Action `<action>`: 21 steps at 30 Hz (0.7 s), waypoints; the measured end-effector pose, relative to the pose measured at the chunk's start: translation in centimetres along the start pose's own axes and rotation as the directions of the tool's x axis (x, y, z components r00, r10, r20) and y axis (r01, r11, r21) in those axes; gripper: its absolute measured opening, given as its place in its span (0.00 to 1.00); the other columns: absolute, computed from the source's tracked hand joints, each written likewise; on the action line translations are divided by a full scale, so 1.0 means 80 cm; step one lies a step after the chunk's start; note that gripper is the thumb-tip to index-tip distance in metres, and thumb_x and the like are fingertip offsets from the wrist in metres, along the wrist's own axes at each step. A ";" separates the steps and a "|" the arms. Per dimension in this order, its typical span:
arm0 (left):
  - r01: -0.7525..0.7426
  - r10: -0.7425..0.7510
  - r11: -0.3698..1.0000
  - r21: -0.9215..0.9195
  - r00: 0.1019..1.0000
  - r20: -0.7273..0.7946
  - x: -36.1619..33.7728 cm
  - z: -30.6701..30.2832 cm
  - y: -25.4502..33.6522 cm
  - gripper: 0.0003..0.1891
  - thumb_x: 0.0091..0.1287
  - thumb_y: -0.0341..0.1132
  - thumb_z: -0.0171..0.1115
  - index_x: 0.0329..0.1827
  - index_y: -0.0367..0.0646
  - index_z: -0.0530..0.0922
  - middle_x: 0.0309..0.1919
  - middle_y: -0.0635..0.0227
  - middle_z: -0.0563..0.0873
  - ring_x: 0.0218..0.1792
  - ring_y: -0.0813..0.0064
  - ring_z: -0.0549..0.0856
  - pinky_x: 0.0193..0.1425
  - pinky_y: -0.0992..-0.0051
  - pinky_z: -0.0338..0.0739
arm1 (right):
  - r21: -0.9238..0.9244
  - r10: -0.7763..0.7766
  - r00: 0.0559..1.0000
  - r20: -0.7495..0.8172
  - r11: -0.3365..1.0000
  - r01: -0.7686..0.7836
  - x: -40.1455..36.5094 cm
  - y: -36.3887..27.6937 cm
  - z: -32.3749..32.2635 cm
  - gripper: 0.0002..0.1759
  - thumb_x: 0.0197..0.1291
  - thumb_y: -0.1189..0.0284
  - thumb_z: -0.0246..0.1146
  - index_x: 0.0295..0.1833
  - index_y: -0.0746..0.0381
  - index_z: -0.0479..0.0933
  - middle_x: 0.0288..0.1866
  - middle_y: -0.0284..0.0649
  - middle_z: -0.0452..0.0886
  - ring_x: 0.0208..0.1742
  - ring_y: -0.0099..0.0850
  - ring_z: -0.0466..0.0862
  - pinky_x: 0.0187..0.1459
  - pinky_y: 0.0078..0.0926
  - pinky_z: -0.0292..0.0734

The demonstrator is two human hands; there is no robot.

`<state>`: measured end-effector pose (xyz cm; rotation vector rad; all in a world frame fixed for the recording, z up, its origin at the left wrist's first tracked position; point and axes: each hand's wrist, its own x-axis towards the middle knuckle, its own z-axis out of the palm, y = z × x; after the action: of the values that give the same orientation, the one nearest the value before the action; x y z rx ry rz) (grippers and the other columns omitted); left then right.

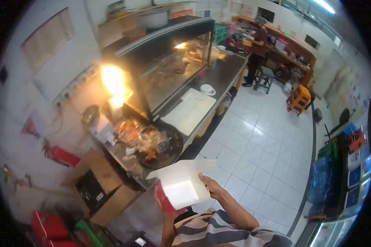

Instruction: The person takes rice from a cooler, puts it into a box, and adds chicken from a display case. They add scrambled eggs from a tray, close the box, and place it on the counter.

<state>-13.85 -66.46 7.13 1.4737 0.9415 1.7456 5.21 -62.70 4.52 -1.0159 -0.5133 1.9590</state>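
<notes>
An open takeaway paper box (pixel 184 190), white inside with a red outer side, is held up in front of my body. Its flaps stand spread at the top. My left hand (pixel 165 201) is wrapped round the red side at the lower left. On the other side, my right hand (pixel 210 186) grips the white wall near a flap, with the thumb at its edge. Beyond the box, a large dark round pan (pixel 175 144) on the counter holds fried-looking food pieces and plastic bags.
A glass display case (pixel 173 70) stands on the metal counter behind a white cutting board (pixel 189 110). A bright lamp (pixel 114 84) glows at left. On the floor are a cardboard box (pixel 99 185) and an orange stool (pixel 299 99). Another person (pixel 257 49) stands at the back.
</notes>
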 end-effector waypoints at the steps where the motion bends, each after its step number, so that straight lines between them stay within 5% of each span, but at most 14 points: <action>1: 0.075 -0.070 0.994 -0.074 0.995 0.066 0.018 0.012 -0.037 0.66 0.37 0.59 0.82 0.73 0.38 0.49 0.67 0.55 0.63 0.66 0.58 0.68 0.69 0.57 0.65 | 0.056 -0.027 0.995 -0.101 0.998 0.033 0.026 0.002 -0.028 0.30 0.72 0.54 0.50 0.65 0.67 0.67 0.56 0.42 0.79 0.52 0.30 0.82 0.56 0.29 0.77; 4: 0.143 -0.135 0.990 -0.003 0.940 0.312 0.092 0.055 -0.133 0.71 0.33 0.56 0.84 0.74 0.38 0.43 0.70 0.54 0.60 0.70 0.59 0.62 0.72 0.57 0.61 | 0.086 -0.028 0.978 -0.207 0.995 0.046 0.084 -0.048 -0.080 0.29 0.72 0.54 0.50 0.66 0.67 0.67 0.55 0.41 0.80 0.52 0.28 0.82 0.53 0.28 0.78; 6: 0.271 -0.196 0.958 -0.092 0.857 0.477 0.152 0.097 -0.163 0.71 0.34 0.57 0.83 0.75 0.38 0.44 0.71 0.52 0.59 0.72 0.57 0.62 0.72 0.57 0.59 | -0.085 -0.252 0.915 -0.315 0.968 0.237 0.125 -0.082 -0.127 0.28 0.73 0.54 0.49 0.65 0.67 0.68 0.53 0.39 0.80 0.51 0.27 0.82 0.51 0.27 0.79; 8: 0.244 -0.231 0.969 0.044 0.820 0.524 0.201 0.120 -0.197 0.67 0.38 0.56 0.82 0.75 0.38 0.46 0.72 0.52 0.57 0.72 0.56 0.61 0.74 0.59 0.57 | -0.158 -0.314 0.866 -0.389 0.949 0.273 0.152 -0.137 -0.188 0.29 0.74 0.54 0.45 0.65 0.68 0.67 0.58 0.43 0.78 0.54 0.30 0.80 0.55 0.30 0.76; 10: 0.134 -0.264 0.941 0.310 0.863 0.431 0.242 0.134 -0.212 0.59 0.44 0.54 0.79 0.74 0.37 0.52 0.70 0.49 0.61 0.70 0.52 0.63 0.73 0.59 0.58 | -0.081 -0.291 0.851 -0.438 0.955 0.284 0.172 -0.219 -0.241 0.29 0.74 0.54 0.45 0.66 0.67 0.67 0.57 0.43 0.78 0.55 0.30 0.80 0.55 0.30 0.76; 11: 0.127 -0.277 0.899 0.418 0.907 0.319 0.259 0.137 -0.221 0.44 0.52 0.47 0.75 0.69 0.37 0.63 0.67 0.50 0.67 0.68 0.48 0.66 0.71 0.58 0.59 | -0.183 -0.386 0.810 -0.441 0.922 0.340 0.187 -0.258 -0.267 0.29 0.74 0.54 0.45 0.66 0.68 0.67 0.57 0.43 0.78 0.55 0.31 0.79 0.55 0.31 0.75; 13: 0.180 -0.234 0.788 0.588 0.972 0.017 0.266 0.122 -0.288 0.32 0.53 0.35 0.70 0.62 0.41 0.72 0.64 0.53 0.71 0.64 0.49 0.69 0.67 0.57 0.63 | -0.321 -0.482 0.757 -0.442 0.873 0.368 0.240 -0.353 -0.327 0.30 0.74 0.53 0.45 0.66 0.68 0.66 0.58 0.43 0.78 0.56 0.32 0.79 0.57 0.31 0.74; 15: 0.142 -0.092 0.552 0.822 0.990 -0.109 0.285 0.090 -0.320 0.26 0.48 0.27 0.65 0.55 0.45 0.78 0.59 0.55 0.74 0.60 0.52 0.72 0.64 0.57 0.64 | -0.414 -0.460 0.778 -0.428 0.865 0.284 0.311 -0.452 -0.404 0.31 0.73 0.52 0.46 0.67 0.68 0.66 0.60 0.43 0.77 0.57 0.33 0.79 0.59 0.32 0.73; 16: 0.239 -0.098 0.383 0.892 0.971 -0.218 0.274 0.077 -0.343 0.25 0.47 0.26 0.64 0.52 0.46 0.79 0.55 0.55 0.76 0.57 0.53 0.74 0.63 0.57 0.64 | -0.467 -0.443 0.804 -0.396 0.851 0.239 0.352 -0.500 -0.438 0.32 0.73 0.51 0.47 0.68 0.67 0.65 0.62 0.42 0.76 0.58 0.34 0.78 0.60 0.32 0.72; 17: 0.326 -0.080 0.200 0.924 0.945 -0.316 0.264 0.067 -0.368 0.24 0.45 0.26 0.64 0.50 0.46 0.80 0.51 0.56 0.78 0.55 0.55 0.75 0.61 0.56 0.63 | -0.481 -0.439 0.817 -0.373 0.845 0.235 0.396 -0.545 -0.451 0.32 0.73 0.51 0.47 0.67 0.68 0.65 0.60 0.42 0.76 0.57 0.33 0.78 0.58 0.31 0.73; 21: 0.399 0.020 -0.004 0.917 0.917 -0.399 0.266 0.073 -0.393 0.18 0.47 0.26 0.65 0.44 0.46 0.82 0.46 0.59 0.80 0.54 0.54 0.75 0.62 0.54 0.61 | -0.613 -0.346 0.904 -0.251 0.780 0.128 0.566 -0.703 -0.515 0.32 0.72 0.52 0.50 0.67 0.68 0.66 0.61 0.43 0.75 0.58 0.33 0.78 0.57 0.31 0.74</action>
<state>-10.21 -31.40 -8.06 1.5989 2.8726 0.8542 52.54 5.25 -3.10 -1.5620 -1.0252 1.3528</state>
